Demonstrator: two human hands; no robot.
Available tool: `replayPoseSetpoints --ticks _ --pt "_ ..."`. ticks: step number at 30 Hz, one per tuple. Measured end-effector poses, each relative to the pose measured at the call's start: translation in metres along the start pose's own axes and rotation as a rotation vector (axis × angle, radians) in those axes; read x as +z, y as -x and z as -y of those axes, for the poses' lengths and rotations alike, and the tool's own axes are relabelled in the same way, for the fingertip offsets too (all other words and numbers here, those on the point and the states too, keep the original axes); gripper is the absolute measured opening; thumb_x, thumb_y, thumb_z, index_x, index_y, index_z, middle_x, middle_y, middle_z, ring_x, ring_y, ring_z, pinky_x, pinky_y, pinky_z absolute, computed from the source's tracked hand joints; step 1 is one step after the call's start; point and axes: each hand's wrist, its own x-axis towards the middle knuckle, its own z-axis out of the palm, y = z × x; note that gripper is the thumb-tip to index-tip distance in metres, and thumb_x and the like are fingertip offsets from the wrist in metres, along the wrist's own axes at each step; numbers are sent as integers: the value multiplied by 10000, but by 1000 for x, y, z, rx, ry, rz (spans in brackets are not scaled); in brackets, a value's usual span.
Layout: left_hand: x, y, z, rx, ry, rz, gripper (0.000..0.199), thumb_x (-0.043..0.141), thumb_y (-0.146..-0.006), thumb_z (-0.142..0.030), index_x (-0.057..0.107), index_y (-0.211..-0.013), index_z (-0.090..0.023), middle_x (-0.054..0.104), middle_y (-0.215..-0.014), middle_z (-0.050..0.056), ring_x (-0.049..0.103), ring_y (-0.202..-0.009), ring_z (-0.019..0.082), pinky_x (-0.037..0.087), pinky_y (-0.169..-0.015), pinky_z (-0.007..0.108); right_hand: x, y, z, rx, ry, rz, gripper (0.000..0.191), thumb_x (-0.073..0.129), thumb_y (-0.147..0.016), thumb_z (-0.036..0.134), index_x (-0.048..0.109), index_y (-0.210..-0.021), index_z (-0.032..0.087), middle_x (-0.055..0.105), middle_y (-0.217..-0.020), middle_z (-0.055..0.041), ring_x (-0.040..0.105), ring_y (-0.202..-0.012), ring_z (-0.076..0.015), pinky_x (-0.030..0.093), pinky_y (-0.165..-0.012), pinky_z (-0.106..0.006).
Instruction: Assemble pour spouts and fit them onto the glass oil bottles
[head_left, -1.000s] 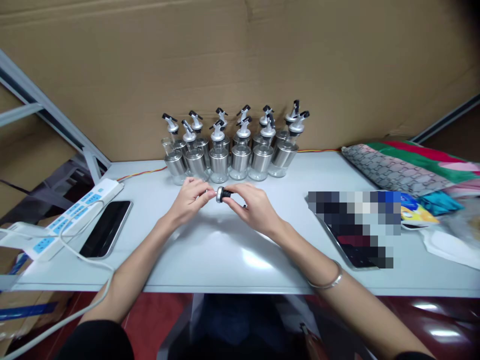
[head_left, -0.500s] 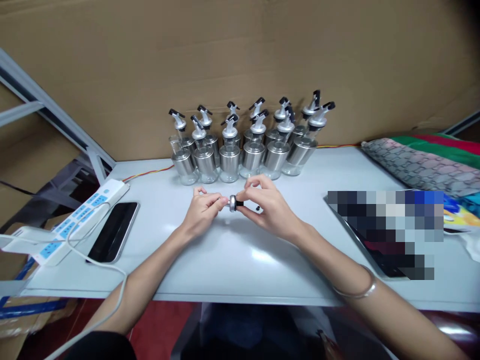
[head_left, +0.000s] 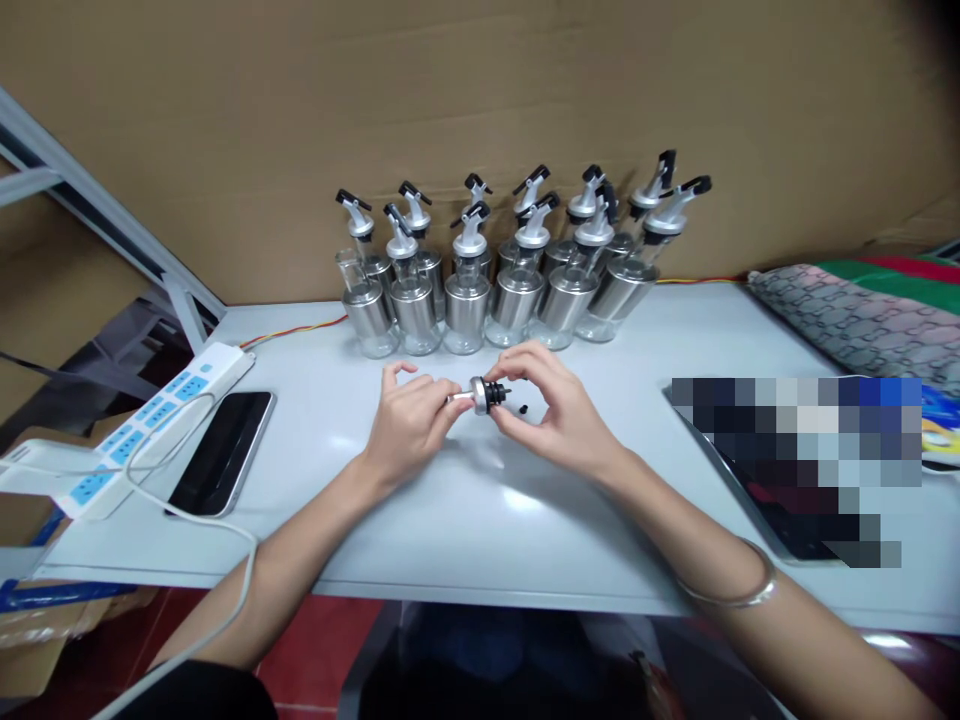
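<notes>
Between my hands is a bottle pourer (head_left: 480, 396) lying sideways, with a silver collar and a black ribbed stopper pointing right. My left hand (head_left: 409, 420) is closed, its thumb and fingers pinching the silver spout end. My right hand (head_left: 559, 410) curls around the stopper end, thumb below and fingertips above, touching it near the collar. A small black piece (head_left: 523, 409) shows on the table between the right thumb and fingers. Behind stand two rows of glass bottles with steel sleeves (head_left: 466, 302). Most carry silver pourers with black levers; the front-left bottle (head_left: 367, 310) has a bare neck.
On the left lie a white power strip (head_left: 161, 425), a phone (head_left: 223, 452) and a white cable (head_left: 251, 560) crossing my left forearm. At right are a dark flat object (head_left: 780, 510), partly blurred out, and patterned fabric (head_left: 862, 315). Cardboard (head_left: 450, 90) closes off the back.
My right fingers have drawn back and spread slightly, so more of the ribbed black stopper shows. The camera view has shifted a little. My left hand keeps its pinch on the pourer.
</notes>
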Motion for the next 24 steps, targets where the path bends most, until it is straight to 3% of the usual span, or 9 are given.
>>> replayPoseSetpoints --ticks 2,4,8,11,15,18,22,24 --pt "-2 1 2 167 -157 -69 348 365 -973 -389 565 -785 -175 652 -643 -22 540 -546 111 307 -876 375 -1 0 3 40 -77 23 169 554 -741 126 529 -888 206 562 -876 -39 535 -828 -177 440 -749 -325" --pt "-2 1 4 243 -210 -111 311 358 -985 -346 552 -816 -172 670 -665 -22 559 -543 107 306 -864 357 -3 0 6 67 -138 46 161 548 -738 136 525 -882 205 556 -848 -31 522 -801 -168 437 -741 -317" --pt "0 1 7 311 -258 -128 240 364 -987 -324 538 -898 -185 704 -731 -15 623 -606 125 301 -871 354 -5 -1 7 217 -246 84 93 585 -798 274 545 -841 203 580 -792 -20 534 -760 -157 434 -734 -313" --pt "1 1 8 361 -274 -122 165 396 -980 -304 527 -973 -203 730 -827 -4 654 -654 130 288 -902 368 -4 -2 5 400 -407 134 195 649 -776 364 560 -780 191 600 -738 -10 550 -705 -142 443 -705 -303" --pt "1 1 8 393 -247 -169 102 430 -966 -247 491 -1039 -211 729 -887 8 671 -725 141 298 -910 367 -4 -2 1 561 -697 218 297 713 -712 402 571 -849 179 614 -712 -1 574 -668 -135 464 -667 -297" --pt "3 2 9 356 -204 -146 180 439 -952 -252 446 -1127 -208 712 -968 45 671 -835 171 316 -927 381 -4 -2 0 553 -712 169 300 738 -691 356 569 -868 183 611 -747 5 569 -673 -124 464 -664 -286" --pt "7 4 9 363 -204 -70 495 521 -900 -423 331 -1290 -186 676 -1080 112 659 -872 211 354 -930 410 -3 -1 0 478 -621 87 266 756 -667 277 567 -830 186 618 -825 -6 563 -717 -125 472 -711 -298" --pt "8 4 9 376 -230 -64 495 524 -904 -398 324 -1309 -195 675 -1083 115 653 -923 221 371 -920 408 -2 0 1 466 -588 81 265 760 -658 258 554 -808 184 611 -804 -2 558 -708 -126 472 -707 -298"
